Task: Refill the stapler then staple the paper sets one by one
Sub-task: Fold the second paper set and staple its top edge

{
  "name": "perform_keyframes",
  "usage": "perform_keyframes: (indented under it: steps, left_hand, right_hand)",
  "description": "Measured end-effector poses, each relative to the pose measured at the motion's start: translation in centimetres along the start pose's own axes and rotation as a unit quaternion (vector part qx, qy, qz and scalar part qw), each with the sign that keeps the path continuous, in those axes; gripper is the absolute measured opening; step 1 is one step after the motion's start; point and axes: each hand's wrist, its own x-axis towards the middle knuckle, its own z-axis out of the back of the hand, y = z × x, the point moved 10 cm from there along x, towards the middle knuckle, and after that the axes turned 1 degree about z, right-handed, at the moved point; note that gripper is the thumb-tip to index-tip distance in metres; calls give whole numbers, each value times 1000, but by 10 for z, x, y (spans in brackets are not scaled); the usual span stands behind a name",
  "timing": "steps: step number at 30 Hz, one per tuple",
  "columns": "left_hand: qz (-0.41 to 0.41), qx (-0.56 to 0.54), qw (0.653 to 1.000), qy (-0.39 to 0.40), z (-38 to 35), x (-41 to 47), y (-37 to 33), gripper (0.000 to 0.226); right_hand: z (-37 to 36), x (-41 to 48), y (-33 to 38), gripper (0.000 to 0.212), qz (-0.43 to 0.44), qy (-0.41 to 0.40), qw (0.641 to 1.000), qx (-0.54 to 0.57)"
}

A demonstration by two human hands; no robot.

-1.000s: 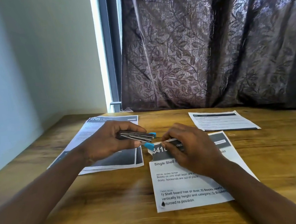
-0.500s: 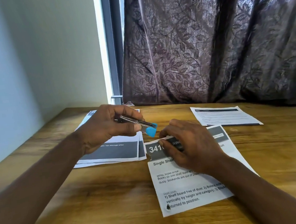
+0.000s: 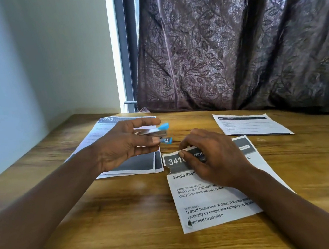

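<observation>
Paper sets lie in three places on my wooden table (image 3: pixel 88 223), which fills the lower half of the view. A dark leaf-patterned curtain (image 3: pixel 232 46) hangs behind it from 12 to 3 o'clock, and a pale wall (image 3: pixel 21 68) stands from 9 to 11 o'clock. The near set (image 3: pixel 214 200) sits at 5 o'clock, printed side up, its left edge notched near the top. The left set (image 3: pixel 139 163) lies at 9 o'clock, sheets slightly fanned, just beside the near set's top left corner. The far set (image 3: pixel 251 124) lies at 2 o'clock, apart from both. My right hand (image 3: pixel 212 160) rests on the near set's dark header, fingers curled over the top edge and thumb on the sheet, pinching that raised edge. My left hand (image 3: pixel 121 147) is in the air above the left set's right edge, gripping the stapler (image 3: pixel 152 131) between fingers and thumb. Its two blue-tipped arms stand parted, pointing toward 3 o'clock, just up and left of my right fingers.
</observation>
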Motion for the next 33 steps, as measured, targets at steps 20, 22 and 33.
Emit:
perform_keyframes:
  steps: [20,22,33]
  left_hand:
    - [-59,297,951,60,-23,-9,-8,38]
    - [-63,302,949,58,-20,-7,-9,38]
    - [-58,301,945,112,-14,-7,-12,37]
  right_hand:
    - [-7,0,0,20,-5,31,999,23]
    - [-8,0,1,20,-4,36,999,21]
    - [1,1,18,22,58,5,997,-52]
